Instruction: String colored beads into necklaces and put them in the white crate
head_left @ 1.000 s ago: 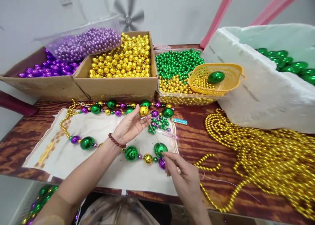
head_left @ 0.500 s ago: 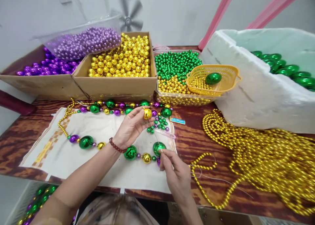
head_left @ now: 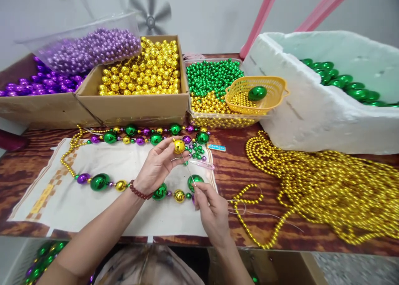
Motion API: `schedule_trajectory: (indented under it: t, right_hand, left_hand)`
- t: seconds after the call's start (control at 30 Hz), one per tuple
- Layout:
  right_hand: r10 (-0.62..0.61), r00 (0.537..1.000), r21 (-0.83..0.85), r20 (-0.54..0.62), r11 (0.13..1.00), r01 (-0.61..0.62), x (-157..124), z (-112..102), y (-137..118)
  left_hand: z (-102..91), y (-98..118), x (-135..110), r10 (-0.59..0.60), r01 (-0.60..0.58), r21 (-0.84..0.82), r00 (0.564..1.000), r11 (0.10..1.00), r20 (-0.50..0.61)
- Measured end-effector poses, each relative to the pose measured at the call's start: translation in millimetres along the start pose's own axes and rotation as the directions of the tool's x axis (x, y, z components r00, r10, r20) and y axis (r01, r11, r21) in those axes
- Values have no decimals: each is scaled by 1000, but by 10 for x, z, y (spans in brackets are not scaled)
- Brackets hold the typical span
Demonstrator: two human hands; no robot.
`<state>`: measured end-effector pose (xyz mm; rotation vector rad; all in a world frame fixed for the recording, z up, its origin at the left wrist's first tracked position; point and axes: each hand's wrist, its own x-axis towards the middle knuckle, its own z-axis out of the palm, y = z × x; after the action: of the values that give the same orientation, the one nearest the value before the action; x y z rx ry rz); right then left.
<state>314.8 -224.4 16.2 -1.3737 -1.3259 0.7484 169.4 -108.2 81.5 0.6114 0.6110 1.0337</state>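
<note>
Between the thumb and fingers of my left hand (head_left: 158, 162) is a round gold bead (head_left: 178, 146), held above the white cloth (head_left: 102, 210). My right hand (head_left: 213, 212) pinches a thin pale thread (head_left: 188, 168) that runs up to that bead. Just beyond my right fingertips lies a large green bead (head_left: 195, 183). A string of purple, green and gold beads (head_left: 100, 182) curves across the cloth and passes behind my left wrist. Small green and purple beads (head_left: 197, 151) sit loose past my left fingers, near a pink pointed tool (head_left: 202, 165).
Along the back stand a cardboard box of gold beads (head_left: 132, 110), a clear tub of small beads (head_left: 215, 75) and a yellow basket (head_left: 274, 89). A white foam box (head_left: 311, 123) is at the right, behind a heap of gold bead strands (head_left: 336, 193). A fan (head_left: 150, 22) is behind.
The view has shifted, so everything sits further left and slightly higher. My hands keep nearly the same pose, with the gold bead and thread still held.
</note>
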Motion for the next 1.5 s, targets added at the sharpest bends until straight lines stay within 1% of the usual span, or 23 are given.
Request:
schedule_trajectory:
  t: [0.13, 0.23, 0.43, 0.57, 0.67, 0.8, 0.9, 1.07, 1.17, 1.23, 1.4, 1.5]
  right_hand:
    - [12, 1000, 39, 13, 999, -13, -4, -3, 7]
    - [13, 1000, 61, 12, 998, -14, 10, -12, 12]
    - [20, 999, 30, 45, 999, -22, 33, -28, 31]
    - [22, 999, 18, 38, 1000, -23, 56, -16, 41]
    - [5, 1000, 8, 26, 1000, -5, 81, -6, 37]
    - [-10, 999, 1, 52, 1000, 10, 71, -36, 55]
    - [4, 998, 4, 58, 1000, -5, 38, -63, 90]
    - [53, 997, 37, 56, 998, -55, 42, -32, 103]
    - [67, 996, 28, 50, 997, -69, 71, -5, 78]
    - [52, 997, 10, 50, 999, -52, 82, 3, 62]
    - [23, 998, -61, 67, 998, -19, 58, -12, 66]
    - [16, 997, -62, 78, 998, -11, 31, -35, 98]
  left_hand:
    - [-20, 13, -7, -8, 8, -12, 1000, 1000, 8]
    - [-18, 33, -12, -22, 22, -1, 999, 1000, 40]
    - [-10, 59, -36, 18, -20, 31, 998, 999, 67]
    - [-13, 53, -44, 24, -27, 46, 996, 999, 82]
    - [-26, 66, -34, 40, -43, 43, 996, 998, 80]
    - [-64, 128, -8, 51, -53, 38, 996, 998, 69]
    - [-88, 163, 13, 32, -34, 30, 997, 999, 64]
    - [-86, 119, 26, -68, 68, 6, 991, 998, 116]
    - [-72, 75, 14, -68, 71, -17, 990, 997, 127]
    - [-63, 55, 8, -55, 58, -20, 992, 998, 109]
    - [-55, 34, 42, 20, -20, 16, 1000, 1000, -14]
    - [-71, 34, 83, 50, -49, 15, 998, 999, -40]
